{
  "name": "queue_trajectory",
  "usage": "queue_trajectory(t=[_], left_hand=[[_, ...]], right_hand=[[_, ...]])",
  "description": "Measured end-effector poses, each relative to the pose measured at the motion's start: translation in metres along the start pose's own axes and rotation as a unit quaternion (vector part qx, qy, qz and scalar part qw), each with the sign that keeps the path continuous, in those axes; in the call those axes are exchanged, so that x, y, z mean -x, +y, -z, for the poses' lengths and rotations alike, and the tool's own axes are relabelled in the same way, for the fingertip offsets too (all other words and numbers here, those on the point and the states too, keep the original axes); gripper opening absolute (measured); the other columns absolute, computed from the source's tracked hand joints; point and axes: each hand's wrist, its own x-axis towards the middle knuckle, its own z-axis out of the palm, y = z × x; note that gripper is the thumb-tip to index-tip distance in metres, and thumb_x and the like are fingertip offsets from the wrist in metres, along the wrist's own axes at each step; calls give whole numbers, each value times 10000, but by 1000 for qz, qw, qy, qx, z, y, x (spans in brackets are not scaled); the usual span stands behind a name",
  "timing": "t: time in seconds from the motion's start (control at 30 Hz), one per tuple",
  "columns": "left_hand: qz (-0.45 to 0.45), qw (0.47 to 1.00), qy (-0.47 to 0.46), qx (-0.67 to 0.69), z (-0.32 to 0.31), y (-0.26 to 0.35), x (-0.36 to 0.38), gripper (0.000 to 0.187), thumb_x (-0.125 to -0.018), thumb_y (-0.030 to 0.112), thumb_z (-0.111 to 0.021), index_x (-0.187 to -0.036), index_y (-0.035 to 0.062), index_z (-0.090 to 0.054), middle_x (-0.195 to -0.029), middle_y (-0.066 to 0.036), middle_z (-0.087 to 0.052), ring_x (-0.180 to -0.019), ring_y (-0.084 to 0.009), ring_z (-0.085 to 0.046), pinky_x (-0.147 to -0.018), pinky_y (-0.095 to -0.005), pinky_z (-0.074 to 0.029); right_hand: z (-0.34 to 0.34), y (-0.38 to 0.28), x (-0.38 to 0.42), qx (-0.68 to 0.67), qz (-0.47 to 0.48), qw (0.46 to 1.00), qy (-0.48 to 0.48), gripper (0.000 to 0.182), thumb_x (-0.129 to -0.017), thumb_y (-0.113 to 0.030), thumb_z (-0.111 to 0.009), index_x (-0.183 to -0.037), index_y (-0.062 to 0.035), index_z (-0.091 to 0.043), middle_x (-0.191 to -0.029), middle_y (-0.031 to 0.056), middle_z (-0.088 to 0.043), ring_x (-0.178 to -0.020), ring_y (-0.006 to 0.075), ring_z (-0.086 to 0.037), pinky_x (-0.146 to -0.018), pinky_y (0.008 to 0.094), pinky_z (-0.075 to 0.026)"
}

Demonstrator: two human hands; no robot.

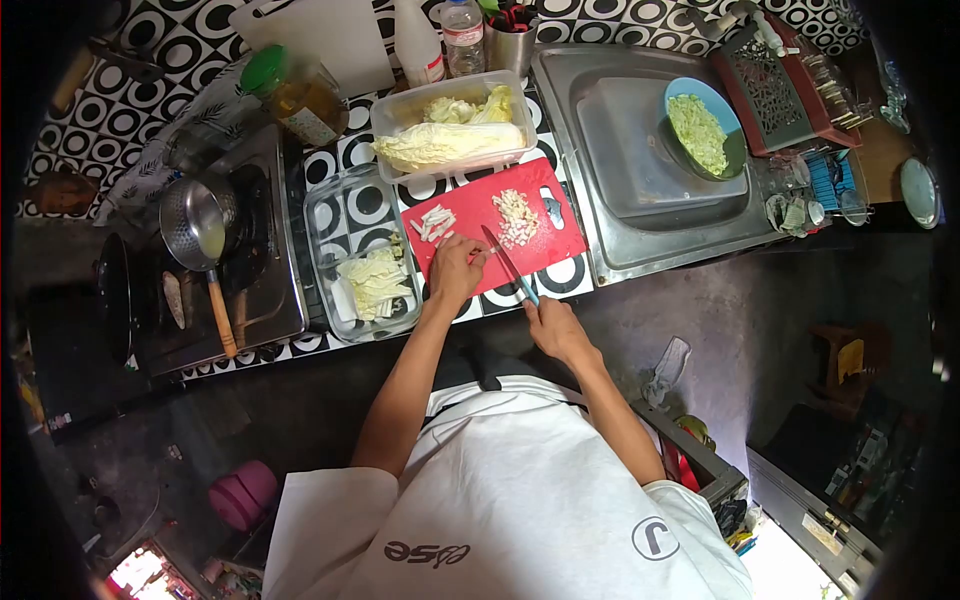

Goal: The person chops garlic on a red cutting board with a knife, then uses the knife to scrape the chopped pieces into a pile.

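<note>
A red cutting board (545, 262) lies on the patterned counter. My right hand (558, 330) is closed round the blue handle of a knife (510, 265), its blade pointing up and left over the board. Bent fingers of my left hand (457, 268) press on the board just left of the blade, on pale pieces mostly hidden beneath them. Chopped pale bits (517, 218) are heaped right of the knife tip. Cut strips (433, 223) lie at the board's upper left. Cabbage leaves (375, 284) rest in a clear container (322, 235) left of the board.
Behind the board, a plastic box (385, 112) holds cabbage (450, 145). A sink (600, 262) at right has a bowl (738, 130) of shredded greens over it. On the stove (290, 290) at left sits a pan (195, 225). A green-lidded jar (310, 115) and bottles (463, 40) stand behind.
</note>
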Motion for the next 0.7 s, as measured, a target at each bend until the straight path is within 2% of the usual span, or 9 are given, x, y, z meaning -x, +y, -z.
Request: queue_trajectory(t=[0.13,0.2,0.37,0.43,0.7], left_hand=[[5,1000,9,5,-2,-4,8,114,-742,139,-669,-826,66,-690,-766,-94,-595,-825,-258,-565,-726,-363,-441],[12,1000,5,17,-1,-3,12,117,-711,127,-666,-813,74,-689,-796,-91,-606,-826,-292,-554,-747,-381,-454],[28,1000,10,6,-2,2,13,132,-745,140,-664,-852,68,-692,-801,-82,-606,-822,-269,-562,-748,-365,-443],[34,999,14,12,-3,4,12,129,-746,135,-660,-852,69,-692,-805,-83,-606,-824,-271,-562,-752,-367,-442],[31,999,9,26,-5,5,10,118,-754,115,-643,-849,64,-690,-800,-91,-601,-794,-281,-558,-755,-369,-437]], right_hand=[[6,-11,3,5,-24,1000,-20,446,-938,-302,-414,-813,99,-565,-794,331,-569,-830,476,-553,-706,499,-428],[11,-17,4,3,-36,999,-30,433,-933,-296,-423,-818,93,-575,-814,335,-575,-850,481,-555,-730,500,-439],[19,-25,5,6,-46,998,-45,421,-925,-288,-437,-821,92,-585,-827,340,-581,-865,486,-559,-753,500,-449],[11,-20,5,16,-25,999,-21,445,-935,-301,-416,-815,98,-573,-767,329,-572,-818,480,-558,-704,502,-436],[-29,9,-1,35,-15,999,27,380,-927,-297,-414,-908,67,-522,-807,330,-586,-831,493,-570,-734,540,-453]])
